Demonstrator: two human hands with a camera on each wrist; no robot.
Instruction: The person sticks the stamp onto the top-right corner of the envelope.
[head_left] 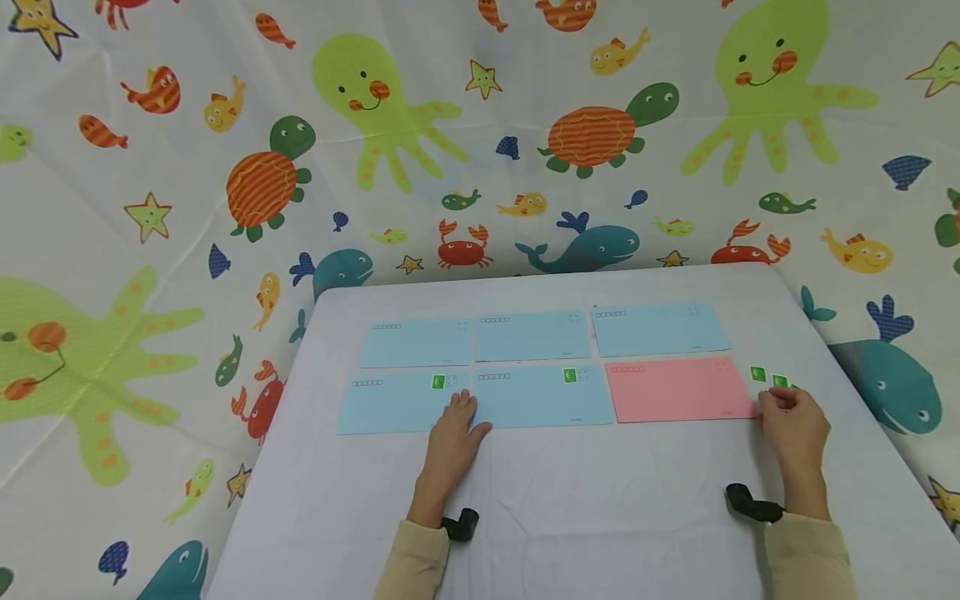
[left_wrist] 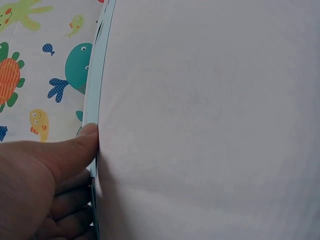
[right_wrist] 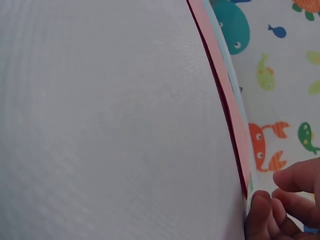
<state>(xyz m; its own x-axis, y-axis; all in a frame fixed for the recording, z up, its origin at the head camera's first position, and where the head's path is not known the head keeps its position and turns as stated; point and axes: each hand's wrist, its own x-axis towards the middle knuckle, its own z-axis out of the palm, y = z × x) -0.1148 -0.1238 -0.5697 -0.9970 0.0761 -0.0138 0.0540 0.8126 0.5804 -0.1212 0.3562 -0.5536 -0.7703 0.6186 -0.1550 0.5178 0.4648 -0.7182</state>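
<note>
My left hand (head_left: 452, 433) lies flat with its fingers on the front-left blue envelope (head_left: 390, 408), its thumb spread toward the front-middle blue envelope (head_left: 540, 404). Each of these two envelopes bears a green stamp near its upper right corner. To the right lies a pink envelope (head_left: 678, 392) with no green stamp on it. Just past its right edge my right hand (head_left: 797, 425) bends its thumb and fingers down at a green stamp (head_left: 780, 381); whether they pinch it is hidden. Another loose green stamp (head_left: 757, 374) lies beside it.
Behind the front row lie three more blue envelopes: left (head_left: 415, 343), middle (head_left: 532, 336) and right (head_left: 660, 329). All rest on a white-covered table (head_left: 570, 517). A curtain (head_left: 480, 125) printed with sea animals hangs behind and around it.
</note>
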